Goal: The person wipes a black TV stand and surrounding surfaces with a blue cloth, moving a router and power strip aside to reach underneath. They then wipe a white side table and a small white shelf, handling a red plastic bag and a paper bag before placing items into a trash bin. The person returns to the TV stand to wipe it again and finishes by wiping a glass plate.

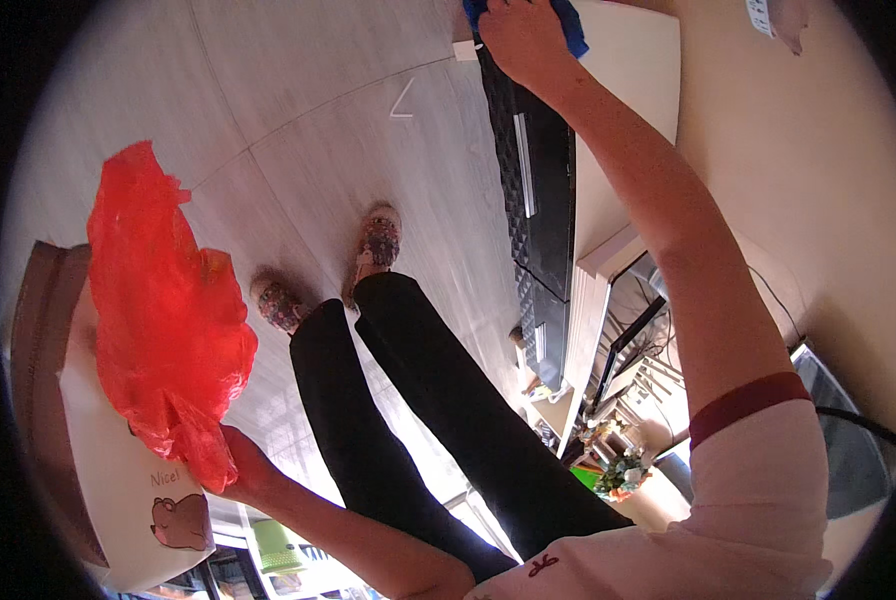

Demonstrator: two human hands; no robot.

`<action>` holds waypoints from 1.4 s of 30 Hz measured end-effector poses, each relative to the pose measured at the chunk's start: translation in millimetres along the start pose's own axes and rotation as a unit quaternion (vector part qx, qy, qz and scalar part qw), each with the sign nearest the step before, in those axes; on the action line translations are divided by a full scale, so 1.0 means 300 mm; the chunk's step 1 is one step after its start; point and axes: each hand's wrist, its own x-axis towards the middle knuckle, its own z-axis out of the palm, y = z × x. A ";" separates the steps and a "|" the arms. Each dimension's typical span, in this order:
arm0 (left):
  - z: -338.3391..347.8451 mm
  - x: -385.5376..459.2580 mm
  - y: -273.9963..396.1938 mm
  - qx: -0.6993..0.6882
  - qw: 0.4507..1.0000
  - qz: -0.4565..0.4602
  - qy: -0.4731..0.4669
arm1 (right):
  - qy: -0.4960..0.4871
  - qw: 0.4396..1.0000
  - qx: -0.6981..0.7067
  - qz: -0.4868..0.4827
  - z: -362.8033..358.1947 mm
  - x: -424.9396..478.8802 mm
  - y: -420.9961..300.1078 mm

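My left hand [247, 466] grips the gathered end of a thin red plastic bag [167, 322]. The bag hangs out past the fist, crumpled, and its contents cannot be made out. At the top of the view, my outstretched right hand [519, 37] presses on a blue cloth [572, 26]. That cloth lies over the far end of a low cabinet with a pale top [628, 67] and black textured drawer fronts [545, 172]. The fingertips of this hand run close to the picture's upper rim.
A pale cover printed with a cartoon bear [182, 523] and a brown border [39, 390] stands at left. A white bent strip [401, 101] lies on the wood-look floor [328, 45]. A framed screen [628, 330], cables and artificial flowers [626, 476] are at right; a green basket [277, 546] is below.
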 end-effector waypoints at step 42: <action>0.282 -0.099 0.021 0.238 0.968 0.015 -0.084 | -0.125 0.880 0.320 0.328 -0.123 -0.801 -0.667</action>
